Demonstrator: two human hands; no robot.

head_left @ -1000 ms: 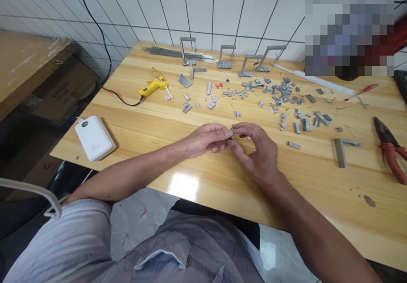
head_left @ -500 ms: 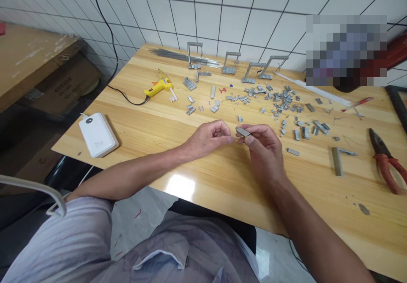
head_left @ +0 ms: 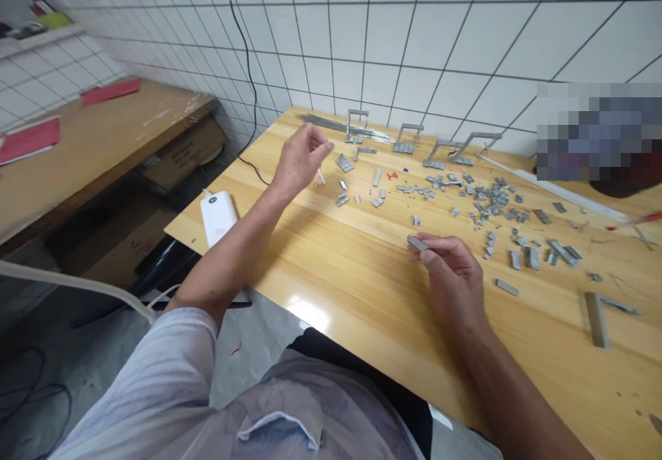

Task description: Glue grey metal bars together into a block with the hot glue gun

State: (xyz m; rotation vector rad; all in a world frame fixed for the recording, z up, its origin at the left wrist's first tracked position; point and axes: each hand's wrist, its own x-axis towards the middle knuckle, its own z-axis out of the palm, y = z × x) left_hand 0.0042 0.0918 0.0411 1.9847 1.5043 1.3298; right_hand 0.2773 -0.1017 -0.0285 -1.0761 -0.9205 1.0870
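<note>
The right hand point(head_left: 455, 277) pinches a flat grey strip point(head_left: 418, 244) between thumb and fingers, held low above the wooden table point(head_left: 352, 260); gripping one end likely leaves the other free. The left hand point(head_left: 303, 162) hangs beside a pale stick point(head_left: 321, 176), fingers loosely curled, though from here I can't tell whether they hold anything. Small grey pieces point(head_left: 499, 198) lie scattered, perhaps for easy reach, and angular frames point(head_left: 403, 148) stand near the tiled wall point(head_left: 310, 60), probably out of the way.
</note>
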